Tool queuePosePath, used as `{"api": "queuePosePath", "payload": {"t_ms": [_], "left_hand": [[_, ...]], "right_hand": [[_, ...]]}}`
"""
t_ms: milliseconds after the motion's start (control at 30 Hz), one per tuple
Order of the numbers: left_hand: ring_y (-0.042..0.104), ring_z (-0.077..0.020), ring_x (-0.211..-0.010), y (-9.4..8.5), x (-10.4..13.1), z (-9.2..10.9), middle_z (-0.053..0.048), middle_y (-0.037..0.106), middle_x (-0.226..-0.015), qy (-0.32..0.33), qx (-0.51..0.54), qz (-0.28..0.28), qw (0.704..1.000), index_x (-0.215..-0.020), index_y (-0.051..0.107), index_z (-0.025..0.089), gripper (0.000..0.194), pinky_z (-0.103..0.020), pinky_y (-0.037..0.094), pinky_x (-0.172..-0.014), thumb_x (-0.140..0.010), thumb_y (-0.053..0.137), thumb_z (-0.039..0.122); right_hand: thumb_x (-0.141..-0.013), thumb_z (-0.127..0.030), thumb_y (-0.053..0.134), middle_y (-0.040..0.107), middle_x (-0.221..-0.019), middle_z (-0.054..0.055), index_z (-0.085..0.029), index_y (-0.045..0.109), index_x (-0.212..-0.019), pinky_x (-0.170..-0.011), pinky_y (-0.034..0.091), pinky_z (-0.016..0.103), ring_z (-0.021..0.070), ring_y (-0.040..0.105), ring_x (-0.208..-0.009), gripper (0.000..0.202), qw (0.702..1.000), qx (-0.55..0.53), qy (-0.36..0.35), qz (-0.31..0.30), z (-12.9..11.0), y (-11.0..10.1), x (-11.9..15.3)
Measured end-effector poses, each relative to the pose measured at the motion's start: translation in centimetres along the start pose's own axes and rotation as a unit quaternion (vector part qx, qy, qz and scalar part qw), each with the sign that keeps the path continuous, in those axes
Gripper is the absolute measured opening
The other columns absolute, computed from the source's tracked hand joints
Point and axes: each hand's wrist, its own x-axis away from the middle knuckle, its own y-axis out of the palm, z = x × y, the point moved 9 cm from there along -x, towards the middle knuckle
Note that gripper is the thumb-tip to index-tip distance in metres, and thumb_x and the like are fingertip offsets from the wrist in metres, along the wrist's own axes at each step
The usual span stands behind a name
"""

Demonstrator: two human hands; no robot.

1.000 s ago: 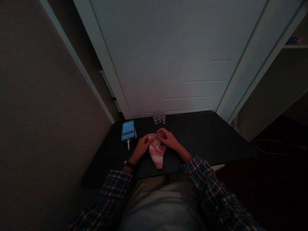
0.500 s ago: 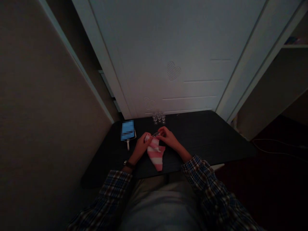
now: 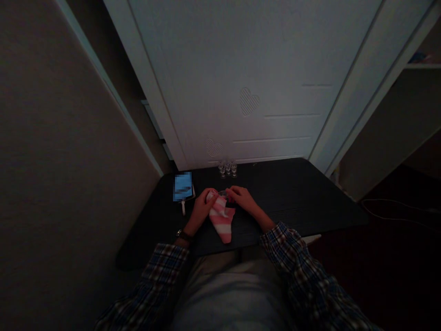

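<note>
A pink-and-white striped cloth (image 3: 220,220) hangs from the closed fingers of my left hand (image 3: 203,205), its lower end falling toward the table's front edge. Between my two hands shows a small clear glass (image 3: 223,193), partly hidden by fingers and cloth. My right hand (image 3: 242,199) is closed at the glass's right end, with a bit of pink showing by its fingertips. How the glass sits against the left fingers is too dark to make out.
Several small stemmed glasses (image 3: 228,169) stand together at the back of the dark table (image 3: 292,197). To the left lies a device with a blurred blue screen (image 3: 183,186) and a white strap or handle (image 3: 183,208). A white panel (image 3: 268,69) with heart reliefs rises behind.
My right hand has shifted slightly down and right, and pink now shows at its fingertips. The cloth's hanging end has swung slightly left.
</note>
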Motion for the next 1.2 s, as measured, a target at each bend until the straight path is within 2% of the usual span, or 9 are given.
{"api": "queuePosePath", "payload": {"t_ms": [133, 267, 500, 667, 867, 1067, 1200], "left_hand": [[0.055, -0.0166, -0.082, -0.1, 0.0, 0.1, -0.001, 0.058, -0.087, 0.007, 0.005, 0.003, 1.000, -0.092, 0.055, 0.019, 0.021, -0.025, 0.044, -0.073, -0.080, 0.050, 0.035], [0.055, -0.0163, -0.082, -0.2, 0.0, 0.0, -0.001, 0.058, -0.087, 0.011, 0.007, 0.008, 1.000, -0.092, 0.054, 0.019, 0.021, -0.025, 0.044, -0.073, -0.080, 0.050, 0.035], [0.057, -0.0185, -0.085, -0.4, -0.2, 0.0, -0.003, 0.061, -0.089, 0.003, 0.005, 0.018, 1.000, -0.093, 0.058, 0.018, 0.025, -0.028, 0.045, -0.074, -0.078, 0.052, 0.037], [0.058, -0.0210, -0.093, -0.4, -0.1, 0.1, -0.006, 0.063, -0.103, -0.004, 0.020, 0.004, 1.000, -0.107, 0.059, 0.018, 0.035, -0.030, 0.045, -0.080, -0.078, 0.053, 0.037], [0.056, -0.0208, -0.097, -0.5, -0.1, -0.1, -0.007, 0.061, -0.109, 0.000, 0.017, 0.004, 1.000, -0.116, 0.056, 0.019, 0.040, -0.031, 0.043, -0.083, -0.080, 0.050, 0.037], [0.055, -0.0181, -0.088, -0.3, -0.1, 0.1, -0.005, 0.057, -0.099, 0.017, -0.034, -0.011, 0.999, -0.120, 0.052, 0.023, 0.043, -0.030, 0.044, -0.077, -0.080, 0.052, 0.036], [0.056, -0.0186, -0.086, 0.4, -0.1, -0.3, -0.006, 0.058, -0.100, 0.010, -0.018, -0.038, 0.999, -0.120, 0.052, 0.023, 0.045, -0.030, 0.045, -0.075, -0.077, 0.055, 0.035]], "right_hand": [[-0.082, -0.047, 0.046, 0.054, -0.060, -0.002, -0.016, 0.056, -0.073, -0.050, 0.037, 0.020, 0.0089, 0.050, -0.054, 0.033, 1.000, -0.027, 0.006, -0.003, 0.1, 0.2, 0.0], [-0.076, -0.041, 0.057, 0.058, -0.075, -0.001, -0.019, 0.055, -0.086, -0.054, 0.041, 0.021, 0.0096, 0.052, -0.061, 0.025, 0.999, -0.050, -0.009, 0.007, 0.1, 0.2, -0.2], [-0.071, -0.039, 0.064, 0.057, -0.085, 0.000, -0.019, 0.052, -0.097, -0.060, 0.042, 0.023, 0.0102, 0.052, -0.066, 0.035, 0.998, -0.037, -0.042, 0.007, -0.7, 0.1, -0.1], [-0.074, -0.041, 0.060, 0.057, -0.082, -0.001, -0.018, 0.055, -0.092, -0.058, 0.040, 0.022, 0.0100, 0.050, -0.066, 0.030, 0.999, -0.014, -0.042, -0.024, -1.2, 0.7, 0.2], [-0.074, -0.040, 0.060, 0.056, -0.074, -0.002, -0.018, 0.056, -0.084, -0.056, 0.039, 0.021, 0.0099, 0.049, -0.063, 0.025, 1.000, -0.013, -0.017, -0.004, -0.6, 0.3, 0.0], [-0.075, -0.039, 0.057, 0.054, -0.075, -0.002, -0.019, 0.054, -0.089, -0.051, 0.039, 0.020, 0.0097, 0.048, -0.062, 0.024, 0.998, -0.055, -0.009, 0.034, -0.1, -0.4, -0.3], [-0.073, -0.037, 0.059, 0.047, -0.070, -0.004, -0.020, 0.052, -0.090, -0.045, 0.037, 0.018, 0.0083, 0.045, -0.057, 0.025, 0.993, -0.113, 0.001, 0.047, 0.5, -0.6, -0.5]]}}
